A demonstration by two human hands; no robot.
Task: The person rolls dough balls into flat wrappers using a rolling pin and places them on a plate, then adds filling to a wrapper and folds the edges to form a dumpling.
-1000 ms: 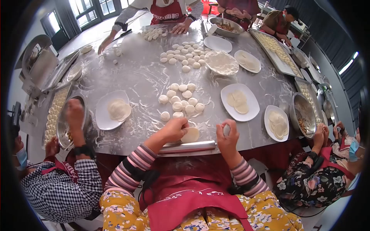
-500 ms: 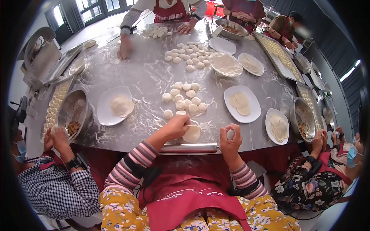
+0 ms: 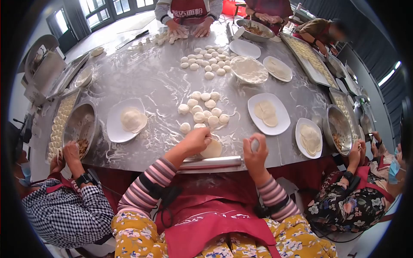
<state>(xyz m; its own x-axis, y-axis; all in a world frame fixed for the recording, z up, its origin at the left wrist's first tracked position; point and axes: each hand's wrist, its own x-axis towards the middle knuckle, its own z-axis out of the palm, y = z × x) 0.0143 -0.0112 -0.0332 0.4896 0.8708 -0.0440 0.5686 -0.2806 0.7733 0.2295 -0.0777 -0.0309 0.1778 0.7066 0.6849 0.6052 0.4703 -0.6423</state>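
Observation:
My left hand (image 3: 196, 141) pinches the edge of a thin round dough wrapper (image 3: 211, 148) on the floured table. My right hand (image 3: 255, 152) is a closed fist, to the right of the wrapper. A greyish rounded end (image 3: 255, 145) shows between its thumb and fingers; the rest is hidden. A shiny metal rolling pin (image 3: 211, 162) lies along the near table edge, between my body and the wrapper. Several dough pieces (image 3: 198, 117) lie just beyond my left hand, one nearly touching it.
White plates of wrappers stand left (image 3: 112, 134) and right (image 3: 282, 124). Filling bowls (image 3: 92, 114) and trays of dumplings (image 3: 312, 69) line both sides. More dough pieces (image 3: 209, 64) lie farther back beside a flour bowl (image 3: 249, 81). Co-workers surround the metal table (image 3: 150, 92).
My left hand and the wrapper have shifted slightly. My right hand has moved a little up and left. The co-worker opposite has brought an outstretched hand back to the far dough pieces.

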